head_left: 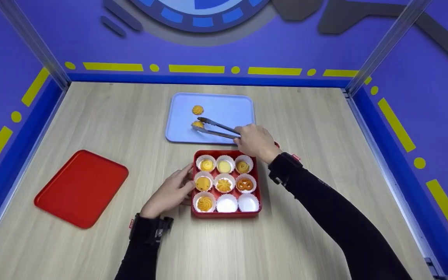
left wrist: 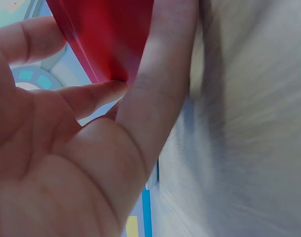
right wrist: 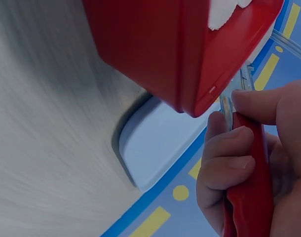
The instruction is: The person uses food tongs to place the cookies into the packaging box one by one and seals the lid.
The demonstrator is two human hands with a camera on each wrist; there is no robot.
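My right hand (head_left: 256, 140) grips metal tongs (head_left: 221, 134) by their red handle (right wrist: 250, 182). The tongs' tips lie on either side of a swirled cookie (head_left: 198, 124) on the light blue tray (head_left: 212, 100); whether they pinch it I cannot tell. Another swirled cookie (head_left: 197, 110) sits just behind it. My left hand (head_left: 171, 190) touches the left side of a red box (head_left: 226, 215), its fingers fairly straight against the wall in the left wrist view. White paper cups fill the box in three rows; the front middle cup (head_left: 227, 203) and front right cup (head_left: 249, 203) hold nothing, the others hold assorted cookies.
A red lid-like tray (head_left: 82, 188) lies at an angle on the left of the wooden table (head_left: 305, 116). Blue panels (head_left: 193, 50) with yellow marks enclose the back and sides.
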